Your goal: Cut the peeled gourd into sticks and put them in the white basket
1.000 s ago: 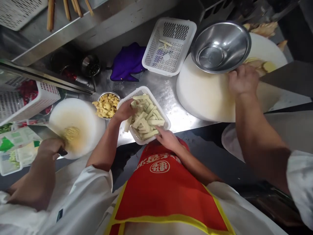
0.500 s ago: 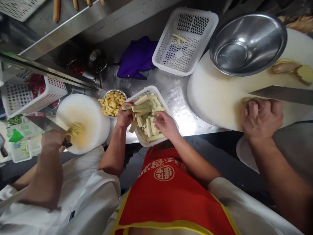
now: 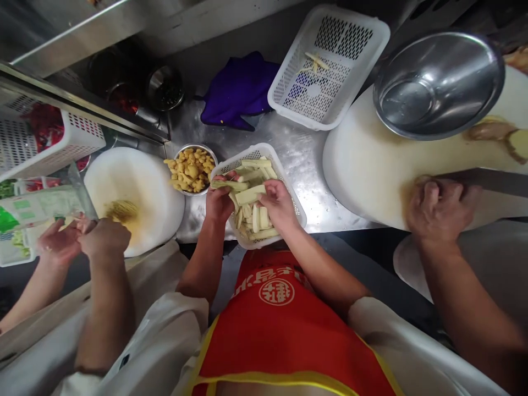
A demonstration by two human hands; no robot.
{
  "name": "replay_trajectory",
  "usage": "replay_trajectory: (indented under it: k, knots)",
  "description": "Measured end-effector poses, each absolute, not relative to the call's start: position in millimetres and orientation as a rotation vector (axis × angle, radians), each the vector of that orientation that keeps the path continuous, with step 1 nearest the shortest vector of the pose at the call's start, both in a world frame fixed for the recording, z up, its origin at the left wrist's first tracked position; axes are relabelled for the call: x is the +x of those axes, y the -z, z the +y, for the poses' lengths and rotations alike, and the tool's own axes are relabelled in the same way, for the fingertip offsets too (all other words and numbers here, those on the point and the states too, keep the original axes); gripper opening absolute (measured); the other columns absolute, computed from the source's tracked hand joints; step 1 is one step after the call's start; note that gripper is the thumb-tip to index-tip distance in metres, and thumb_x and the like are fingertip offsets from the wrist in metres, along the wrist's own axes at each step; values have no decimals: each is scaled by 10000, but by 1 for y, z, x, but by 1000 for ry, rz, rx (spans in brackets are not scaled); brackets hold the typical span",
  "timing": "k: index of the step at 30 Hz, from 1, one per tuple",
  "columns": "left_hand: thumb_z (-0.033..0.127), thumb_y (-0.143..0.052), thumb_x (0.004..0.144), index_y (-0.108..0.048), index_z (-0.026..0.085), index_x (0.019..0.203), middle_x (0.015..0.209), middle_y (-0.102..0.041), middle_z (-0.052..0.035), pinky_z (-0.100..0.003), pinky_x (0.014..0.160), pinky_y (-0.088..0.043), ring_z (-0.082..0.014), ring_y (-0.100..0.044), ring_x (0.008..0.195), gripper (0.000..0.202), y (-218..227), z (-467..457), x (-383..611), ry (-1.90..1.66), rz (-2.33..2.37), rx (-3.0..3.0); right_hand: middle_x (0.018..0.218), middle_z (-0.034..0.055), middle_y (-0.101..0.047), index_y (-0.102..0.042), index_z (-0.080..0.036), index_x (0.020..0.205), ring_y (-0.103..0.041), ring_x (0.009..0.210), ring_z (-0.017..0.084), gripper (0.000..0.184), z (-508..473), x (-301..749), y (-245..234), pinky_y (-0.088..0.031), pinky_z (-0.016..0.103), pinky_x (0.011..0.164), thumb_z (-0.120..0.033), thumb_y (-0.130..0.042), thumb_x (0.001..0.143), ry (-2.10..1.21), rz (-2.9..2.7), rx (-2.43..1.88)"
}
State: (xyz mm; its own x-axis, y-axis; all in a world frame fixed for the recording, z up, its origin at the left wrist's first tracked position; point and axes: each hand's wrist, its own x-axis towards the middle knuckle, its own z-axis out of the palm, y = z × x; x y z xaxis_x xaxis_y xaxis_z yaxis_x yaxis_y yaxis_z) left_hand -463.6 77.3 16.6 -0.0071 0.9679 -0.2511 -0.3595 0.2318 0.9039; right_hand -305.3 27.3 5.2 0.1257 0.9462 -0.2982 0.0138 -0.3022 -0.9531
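A small white perforated basket [image 3: 299, 217] at the counter's front edge holds several pale yellow-green vegetable strips [image 3: 256, 217]. Both my hands are inside it, close together. My left hand [image 3: 218, 202] is closed on one long strip [image 3: 226, 185], lifted level over the basket. My right hand [image 3: 281, 208] has its fingers curled on another strip [image 3: 249, 194] just beside it. My red apron fills the bottom of the view.
A small steel bowl of yellow pieces [image 3: 192, 169] touches the basket's left side. At the left a co-worker's hands [image 3: 103, 239] hold a cleaver [image 3: 80, 190] by a round white board [image 3: 140, 192]. At the right another person's hand [image 3: 439, 206] and knife [image 3: 495, 180] work on a large white board [image 3: 363, 165] bearing a steel bowl [image 3: 437, 82]. A purple cloth [image 3: 241, 88] and a second white basket [image 3: 330, 66] lie behind.
My hands have come together in the basket and each has picked up a strip. The co-worker at the left has drawn the cleaver off the board and brought both hands together.
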Motion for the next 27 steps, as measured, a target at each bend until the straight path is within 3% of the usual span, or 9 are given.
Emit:
replay_trajectory:
  k: [7,13,20,22,27]
  knots:
    - [225,-730,659,-628,230,895,981,-715,-15,-342,918,-528,-183,-697,932,257,-14,82,-466,-1322,1130,657,830,-56,-660,-525,-357,1013,-631,628,171,235,-12,-283,6,-578,351,571,-392,-663,826,-1318,-846,-1455]
    - [396,-643,760,-554,222,883,796,-638,-3,-265,784,-521,-134,-647,772,231,7,80,-479,-1382,1318,517,778,-55,-627,-572,-311,972,-579,565,143,299,-40,-263,0,-542,328,549,-418,-756,763,-1407,-689,-1442]
    - [672,-514,852,-563,227,983,781,-622,1,-267,718,-494,-129,-619,710,466,18,67,-478,-1381,1445,615,836,-66,-549,-480,-270,897,-621,585,119,377,-29,-263,-10,-513,283,561,-394,-795,730,-1230,-461,-1460]
    - [645,-505,878,-557,245,1101,838,-645,0,-267,748,-503,-137,-642,766,461,18,62,-472,-1393,1504,656,854,-54,-550,-460,-274,894,-629,620,131,385,-15,-266,-16,-527,290,575,-395,-789,735,-1172,-457,-1436]
    - [378,-630,867,-479,294,1294,1044,-646,0,-261,884,-504,-135,-644,959,460,21,48,-455,-1480,1606,691,886,-16,-585,-481,-259,906,-649,751,178,346,24,-279,-25,-569,358,713,-435,-734,750,-1185,-665,-1471]
